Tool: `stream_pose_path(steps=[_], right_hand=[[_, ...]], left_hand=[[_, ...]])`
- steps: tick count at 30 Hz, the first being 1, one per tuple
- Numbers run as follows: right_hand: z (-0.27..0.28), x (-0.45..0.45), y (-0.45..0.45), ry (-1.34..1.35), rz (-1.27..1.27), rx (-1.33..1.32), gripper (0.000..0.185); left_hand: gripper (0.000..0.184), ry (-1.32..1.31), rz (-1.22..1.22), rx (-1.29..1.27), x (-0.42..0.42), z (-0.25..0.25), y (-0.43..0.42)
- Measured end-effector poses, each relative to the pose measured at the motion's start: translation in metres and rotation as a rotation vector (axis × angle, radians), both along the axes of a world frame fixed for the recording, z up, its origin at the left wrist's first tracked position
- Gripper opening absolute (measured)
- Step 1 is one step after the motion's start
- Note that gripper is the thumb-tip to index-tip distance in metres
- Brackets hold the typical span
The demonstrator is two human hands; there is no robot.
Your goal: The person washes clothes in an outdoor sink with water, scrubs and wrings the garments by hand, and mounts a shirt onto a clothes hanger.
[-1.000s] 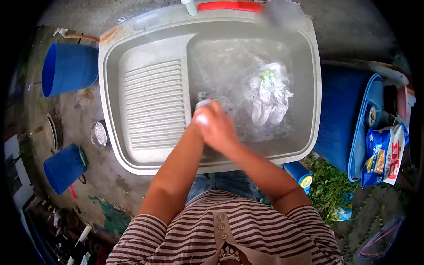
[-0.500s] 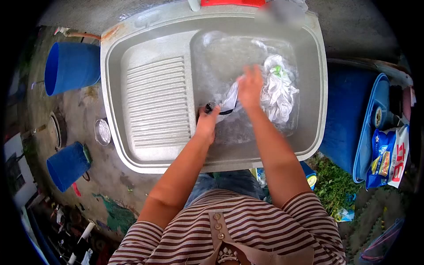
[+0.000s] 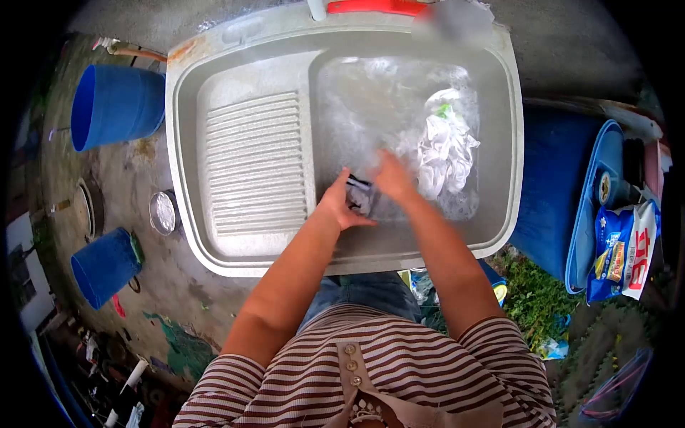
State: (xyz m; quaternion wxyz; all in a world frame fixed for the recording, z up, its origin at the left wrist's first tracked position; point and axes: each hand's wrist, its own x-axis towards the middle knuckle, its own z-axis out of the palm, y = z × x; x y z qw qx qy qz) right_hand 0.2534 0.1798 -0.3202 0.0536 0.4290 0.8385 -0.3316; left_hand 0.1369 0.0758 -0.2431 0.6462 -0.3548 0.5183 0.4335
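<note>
Soapy water fills the right basin of a grey sink (image 3: 512, 164). At the basin's left side, my left hand (image 3: 342, 205) has its thumb and fingers apart beside a small light cloth with black trim (image 3: 360, 194); whether it grips the cloth is unclear. My right hand (image 3: 391, 175), blurred, is just right of that cloth, low over the water, and its fingers cannot be made out. A bunched white cloth with a green patch (image 3: 448, 150) lies in the water at the basin's right.
A ribbed washboard (image 3: 253, 167) forms the sink's left part. A red-handled item (image 3: 378, 6) lies on the back rim. Blue buckets (image 3: 128, 107) stand on the left floor. At right are a large blue barrel (image 3: 556, 185) and a blue-and-white bag (image 3: 619, 250).
The cloth that was stretched between both hands is now bunched low by my left hand. My right hand has moved down and left, closer to my left hand.
</note>
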Motion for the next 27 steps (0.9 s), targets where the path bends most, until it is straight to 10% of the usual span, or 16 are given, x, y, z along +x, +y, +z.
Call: stream_pose_path(steps=[4,7,11,14,17,23,27], right_hand=[[0.097,-0.022,-0.063,0.529,0.053,-0.175,0.029],[0.123,-0.027,-0.064,0.396,0.015,-0.287,0.028],[0.025,-0.020,0.009,0.415,0.011,0.327,0.019],[-0.024,-0.007,0.044,0.123,0.114,0.334,0.020],[-0.046,0.006,0.055,-0.068,-0.296,0.093,0.020],[-0.030,0.011,0.043,-0.054,0.056,0.594,0.022],[0.019,-0.007,0.002,0.494,-0.136,-0.168,0.027]], left_hand=[[0.061,-0.339,0.247,0.418,-0.024,-0.070,-0.020],[0.040,-0.117,0.156,0.407,-0.015,-0.036,-0.013],[0.027,0.094,0.034,0.186,-0.009,-0.026,-0.013],[0.028,0.057,0.116,0.160,-0.002,-0.013,-0.020],[0.029,0.028,0.171,0.210,0.001,-0.005,-0.027],[0.042,-0.066,0.243,0.218,0.001,0.007,-0.025],[0.056,-0.066,0.296,0.342,0.007,0.015,-0.016]])
